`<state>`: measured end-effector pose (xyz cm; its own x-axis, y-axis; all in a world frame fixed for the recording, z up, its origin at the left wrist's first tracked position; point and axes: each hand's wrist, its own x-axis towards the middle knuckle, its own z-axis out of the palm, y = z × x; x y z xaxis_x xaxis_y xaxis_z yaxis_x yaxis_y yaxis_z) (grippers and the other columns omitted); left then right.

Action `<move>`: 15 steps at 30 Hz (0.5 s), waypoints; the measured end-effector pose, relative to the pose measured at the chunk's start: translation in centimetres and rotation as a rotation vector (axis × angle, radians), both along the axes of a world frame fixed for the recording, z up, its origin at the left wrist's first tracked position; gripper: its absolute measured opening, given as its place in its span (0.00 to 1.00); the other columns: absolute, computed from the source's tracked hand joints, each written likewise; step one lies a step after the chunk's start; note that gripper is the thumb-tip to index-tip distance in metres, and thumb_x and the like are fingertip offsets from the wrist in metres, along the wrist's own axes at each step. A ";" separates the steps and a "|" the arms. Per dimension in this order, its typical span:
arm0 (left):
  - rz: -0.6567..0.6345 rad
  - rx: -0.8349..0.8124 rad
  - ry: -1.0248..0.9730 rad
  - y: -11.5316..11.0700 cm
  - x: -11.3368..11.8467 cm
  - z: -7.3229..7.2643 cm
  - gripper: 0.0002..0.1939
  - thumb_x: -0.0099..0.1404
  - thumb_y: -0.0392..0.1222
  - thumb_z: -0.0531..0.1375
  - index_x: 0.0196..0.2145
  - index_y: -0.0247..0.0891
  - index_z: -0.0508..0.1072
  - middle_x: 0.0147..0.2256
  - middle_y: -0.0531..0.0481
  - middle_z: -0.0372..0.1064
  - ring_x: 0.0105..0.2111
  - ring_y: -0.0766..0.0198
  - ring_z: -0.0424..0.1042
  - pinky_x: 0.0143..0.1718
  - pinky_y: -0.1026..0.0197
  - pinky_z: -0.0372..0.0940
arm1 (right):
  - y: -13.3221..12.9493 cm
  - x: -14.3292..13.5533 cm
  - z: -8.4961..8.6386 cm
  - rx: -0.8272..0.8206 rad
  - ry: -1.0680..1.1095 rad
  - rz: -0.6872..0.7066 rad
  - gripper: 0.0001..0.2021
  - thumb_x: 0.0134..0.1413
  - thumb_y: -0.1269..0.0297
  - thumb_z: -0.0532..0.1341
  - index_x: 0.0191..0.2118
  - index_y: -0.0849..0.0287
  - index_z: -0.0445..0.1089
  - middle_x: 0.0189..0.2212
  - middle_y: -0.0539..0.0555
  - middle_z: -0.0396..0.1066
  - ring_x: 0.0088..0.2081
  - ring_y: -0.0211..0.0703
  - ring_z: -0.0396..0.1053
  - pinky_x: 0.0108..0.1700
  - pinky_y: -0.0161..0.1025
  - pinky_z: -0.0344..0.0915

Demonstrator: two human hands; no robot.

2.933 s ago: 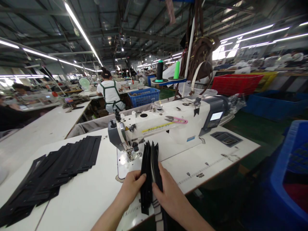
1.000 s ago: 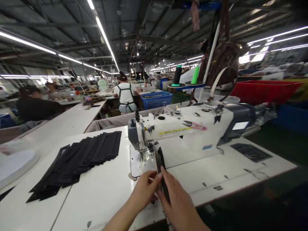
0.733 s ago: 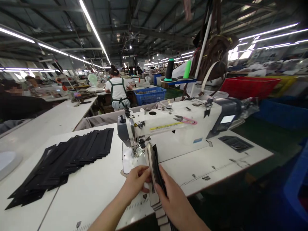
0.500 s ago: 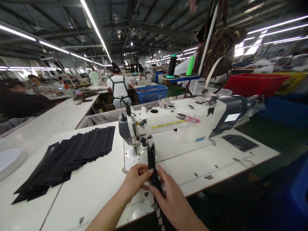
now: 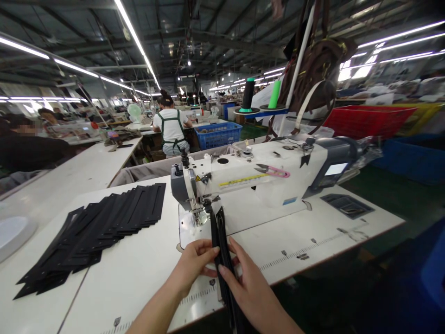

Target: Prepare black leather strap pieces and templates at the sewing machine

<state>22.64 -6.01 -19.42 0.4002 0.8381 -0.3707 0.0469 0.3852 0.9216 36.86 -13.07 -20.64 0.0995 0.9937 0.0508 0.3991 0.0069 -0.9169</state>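
Observation:
A long black strip, folded or layered lengthwise, runs from beside the needle area of a white sewing machine down over the table's front edge. My left hand pinches its left side between thumb and fingers. On the right side, my right hand grips the same strip, thumb on top and fingers along the far edge. The strip's upper end lies just right of the presser foot. Whether the strip is one piece or several layers I cannot tell.
Overlapping flat black pieces fan out on the left of the white table. Pink-handled thread snips rest on the machine. Thread cones stand behind it. A person in a green apron sits ahead, near a blue basket.
The black strip now looks wider, with a second band showing along its left side near the needle area. Both hands stay in nearly the same place, still holding it.

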 end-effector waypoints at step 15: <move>0.038 -0.018 -0.020 -0.6 0.2 0.6 0.25 0.45 0.50 0.68 0.37 0.32 0.72 0.30 0.46 0.70 0.30 0.62 0.69 0.25 0.64 0.68 | 0.3 -0.2 1.2 0.103 -0.254 0.051 0.17 0.54 0.74 0.45 0.41 0.61 0.68 0.38 0.57 0.67 0.42 0.44 0.67 0.46 0.40 0.64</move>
